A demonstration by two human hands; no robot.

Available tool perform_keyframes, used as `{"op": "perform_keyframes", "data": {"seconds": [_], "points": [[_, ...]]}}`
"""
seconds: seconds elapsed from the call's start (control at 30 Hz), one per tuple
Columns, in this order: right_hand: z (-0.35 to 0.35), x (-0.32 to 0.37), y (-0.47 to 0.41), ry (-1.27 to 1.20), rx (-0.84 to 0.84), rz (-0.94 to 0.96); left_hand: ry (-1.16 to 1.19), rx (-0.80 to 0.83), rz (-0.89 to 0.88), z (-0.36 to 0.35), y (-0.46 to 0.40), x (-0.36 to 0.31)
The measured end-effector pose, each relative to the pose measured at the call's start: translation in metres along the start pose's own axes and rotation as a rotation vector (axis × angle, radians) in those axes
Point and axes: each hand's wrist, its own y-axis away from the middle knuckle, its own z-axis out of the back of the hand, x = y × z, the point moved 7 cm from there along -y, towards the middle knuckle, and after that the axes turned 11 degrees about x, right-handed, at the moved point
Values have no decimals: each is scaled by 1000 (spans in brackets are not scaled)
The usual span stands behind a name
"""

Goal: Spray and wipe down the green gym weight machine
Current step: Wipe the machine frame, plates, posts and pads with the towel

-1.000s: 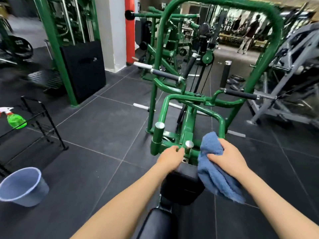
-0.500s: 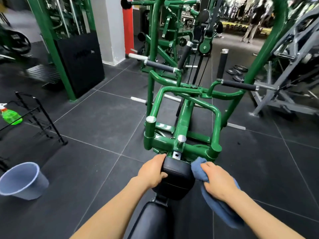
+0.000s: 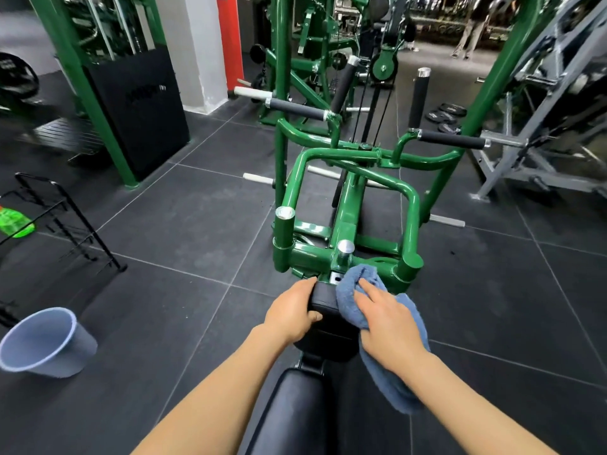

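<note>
Machine: green-painted tubular steel weight machine (image 3: 348,198), centre of view, standing on dark grey floor tiles (image 3: 184,231); black foam-covered handles project left and right above its frame.
Pad: small black padded cushion (image 3: 323,298) at the machine's near end, with a longer black padded seat (image 3: 292,412) below it towards the viewer.
Left hand (image 3: 290,311): fingers curled over the pad's left edge, thumb against its near face, gripping it.
Right hand (image 3: 387,320): fingers nearly straight, pressing flat on the cloth, on the pad's right side.
Cloth: blue terry towel (image 3: 358,287), bunched over the pad's top right corner and touching the green frame just beneath a silver-capped post (image 3: 345,249); its loose end hangs below the right wrist.
Bucket: pale blue-grey plastic bucket (image 3: 42,344), tilted on the floor at lower left, well apart from the machine.
Rack: black wire shelf rack (image 3: 70,221), left edge.
Bottle: bright green bottle (image 3: 14,223) on the rack, probably the sprayer, cut off by the frame edge.
Obstructions: both forearms cover part of the seat.
Background: further green machines, grey steel frame at right, white and red pillar.
</note>
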Motion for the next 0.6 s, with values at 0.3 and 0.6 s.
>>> {"op": "perform_keyframes", "data": {"seconds": [0.3,0.6], "points": [[-1,56,-29,90,-75,13,62,-25,-33,2,5,2],[-25,-31,19,-615,-135,-323,-365,-25,-51,4,10,-23]]}}
